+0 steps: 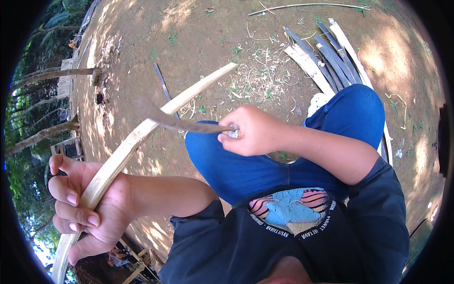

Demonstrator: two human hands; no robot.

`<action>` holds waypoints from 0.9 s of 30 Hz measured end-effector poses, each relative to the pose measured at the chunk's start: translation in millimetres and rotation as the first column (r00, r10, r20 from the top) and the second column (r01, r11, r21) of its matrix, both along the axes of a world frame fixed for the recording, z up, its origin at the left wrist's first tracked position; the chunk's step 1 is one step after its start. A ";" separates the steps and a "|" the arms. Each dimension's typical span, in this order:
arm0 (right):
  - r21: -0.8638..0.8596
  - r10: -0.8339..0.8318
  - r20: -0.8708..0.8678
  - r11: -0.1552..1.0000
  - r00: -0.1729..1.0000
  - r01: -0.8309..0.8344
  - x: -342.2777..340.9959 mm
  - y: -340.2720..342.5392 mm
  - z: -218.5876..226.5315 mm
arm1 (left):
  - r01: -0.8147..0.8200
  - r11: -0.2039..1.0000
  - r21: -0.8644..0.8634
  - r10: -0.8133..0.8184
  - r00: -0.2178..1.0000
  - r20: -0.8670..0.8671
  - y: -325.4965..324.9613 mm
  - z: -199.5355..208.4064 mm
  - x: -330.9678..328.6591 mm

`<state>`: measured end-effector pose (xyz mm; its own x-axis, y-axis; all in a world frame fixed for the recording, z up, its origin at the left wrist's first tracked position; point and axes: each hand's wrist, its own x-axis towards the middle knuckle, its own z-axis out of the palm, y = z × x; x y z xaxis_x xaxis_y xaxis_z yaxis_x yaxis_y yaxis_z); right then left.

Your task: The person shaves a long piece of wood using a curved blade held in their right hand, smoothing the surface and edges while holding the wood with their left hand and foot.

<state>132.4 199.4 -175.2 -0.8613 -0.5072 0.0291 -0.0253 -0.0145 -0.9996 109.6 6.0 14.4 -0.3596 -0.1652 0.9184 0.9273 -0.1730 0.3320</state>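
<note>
Bamboo strip, one long pale piece, ran from the left hand, whose grip was clenched around its lower part, up toward the bare ground. One knife lay across the strip, its handle grasped in the right hand. A pile of some ten split slats lay beyond the knee.

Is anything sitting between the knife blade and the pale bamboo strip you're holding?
Nothing visible does. The dark metal knife blade, gripped by the right hand, already crosses the long pale curved bamboo strip that the left hand holds. The blade is blurred, so actual contact cannot be confirmed.
</note>
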 end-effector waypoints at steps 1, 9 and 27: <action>0.031 -0.010 -0.015 0.999 1.000 0.011 0.5 -0.5 -5.5 | 0.006 0.999 0.033 -0.006 1.000 -0.019 2.5 0.0 -1.9; 0.143 -0.149 0.096 0.980 0.984 0.134 -22.5 0.9 -43.8 | -0.037 0.998 0.048 0.040 0.997 -0.062 0.2 13.5 -4.8; 0.349 -0.305 0.130 0.905 0.943 0.244 -49.9 18.3 -104.6 | -0.010 0.998 0.061 0.013 0.999 -0.051 -18.3 60.9 8.5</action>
